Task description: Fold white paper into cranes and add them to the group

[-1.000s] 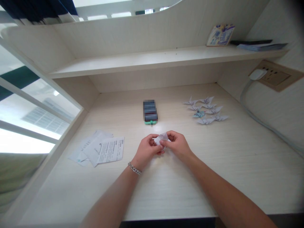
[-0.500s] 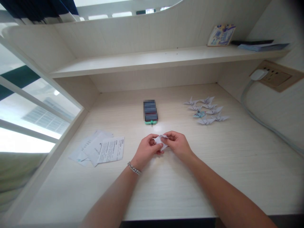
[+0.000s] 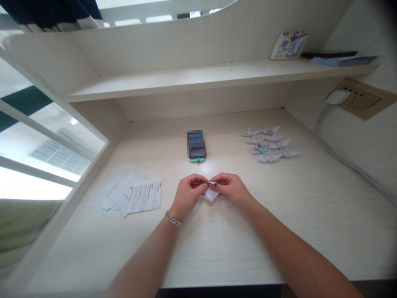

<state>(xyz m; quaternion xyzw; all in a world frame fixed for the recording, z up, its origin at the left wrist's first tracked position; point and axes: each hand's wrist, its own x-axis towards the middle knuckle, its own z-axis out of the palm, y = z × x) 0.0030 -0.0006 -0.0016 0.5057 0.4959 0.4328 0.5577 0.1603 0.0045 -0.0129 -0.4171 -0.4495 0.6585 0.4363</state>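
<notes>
White paper (image 3: 211,195) is pinched by left hand (image 3: 186,192) and right hand (image 3: 233,189), likely to steady its fold; cranes (image 3: 269,158) sit aside, toward the counter's (image 3: 310,198) right edge.

Folded paper (image 3: 211,195): one
Hands (image 3: 230,184): two
White paper cranes (image 3: 268,158): seven
Blue paper crane (image 3: 260,149): one
Loose sheets (image 3: 145,196): at least three
Bracelet (image 3: 173,219): one
Plug (image 3: 337,97): one

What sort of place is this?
Probably a personal study desk, perhaps in a bedroom or dorm: a built-in shelf runs above it, a wall socket with a plug in it is on the right, and dark fabric, maybe a curtain, hangs top left.
</notes>
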